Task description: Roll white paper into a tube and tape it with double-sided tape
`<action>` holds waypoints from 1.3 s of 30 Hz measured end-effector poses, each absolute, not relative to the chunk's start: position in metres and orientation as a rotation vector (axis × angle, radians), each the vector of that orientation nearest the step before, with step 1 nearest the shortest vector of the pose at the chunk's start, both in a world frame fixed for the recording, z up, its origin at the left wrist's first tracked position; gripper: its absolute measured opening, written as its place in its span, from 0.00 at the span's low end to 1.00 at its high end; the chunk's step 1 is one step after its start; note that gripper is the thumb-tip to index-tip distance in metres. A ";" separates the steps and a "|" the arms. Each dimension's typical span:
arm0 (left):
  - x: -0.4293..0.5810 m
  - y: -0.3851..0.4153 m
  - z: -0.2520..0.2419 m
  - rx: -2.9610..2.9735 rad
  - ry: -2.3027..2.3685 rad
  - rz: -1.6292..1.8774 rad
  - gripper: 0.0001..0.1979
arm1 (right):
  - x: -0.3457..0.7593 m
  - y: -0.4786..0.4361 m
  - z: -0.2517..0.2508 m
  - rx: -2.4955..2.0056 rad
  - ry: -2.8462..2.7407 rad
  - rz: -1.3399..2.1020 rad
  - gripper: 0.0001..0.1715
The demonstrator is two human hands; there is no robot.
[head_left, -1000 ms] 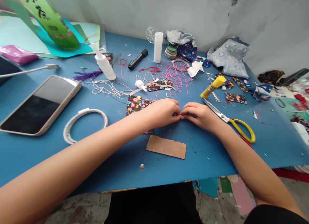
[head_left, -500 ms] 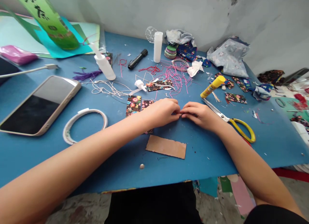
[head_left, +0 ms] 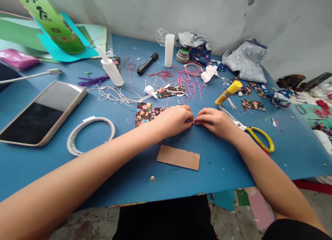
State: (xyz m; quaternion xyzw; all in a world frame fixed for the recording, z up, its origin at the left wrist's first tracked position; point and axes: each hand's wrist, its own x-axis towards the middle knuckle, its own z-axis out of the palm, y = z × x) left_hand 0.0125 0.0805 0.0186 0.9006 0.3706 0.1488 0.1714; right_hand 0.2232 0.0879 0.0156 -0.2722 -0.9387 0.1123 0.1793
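Observation:
Fingertips of my left hand (head_left: 178, 118) and my right hand (head_left: 213, 122) meet over the blue table, both closed in a pinch. Whatever sits between them is too small to make out. Just in front of the hands lies a plain brown cardboard strip (head_left: 178, 157). Dark floral fabric pieces (head_left: 143, 113) lie behind and partly under my left wrist. Close to my right hand are scissors with yellow handles (head_left: 259, 138), their blades pointing back toward a yellow glue stick (head_left: 228, 93).
A white tape ring (head_left: 71, 143) and a phone (head_left: 38, 117) lie at the left. A glue bottle (head_left: 112, 71), black marker (head_left: 147, 63), white cord (head_left: 116, 95) and pink thread (head_left: 190, 79) are spread farther back. Crumpled fabric (head_left: 245, 62) rests against the wall.
Both hands stay in the same place, fingertips still together, with only a very slight shift of the right fingers. The objects on the table have not moved.

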 end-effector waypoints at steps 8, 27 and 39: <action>0.013 0.081 0.019 2.522 1.020 0.430 0.09 | 0.222 0.089 0.013 -0.737 -2.645 0.387 0.08; 0.011 0.084 0.015 2.505 1.012 0.495 0.07 | 0.215 0.087 0.014 -0.715 -2.881 -0.012 0.18; 0.014 0.080 0.014 2.475 1.045 0.532 0.06 | 0.218 0.087 0.018 -0.768 -2.876 0.110 0.17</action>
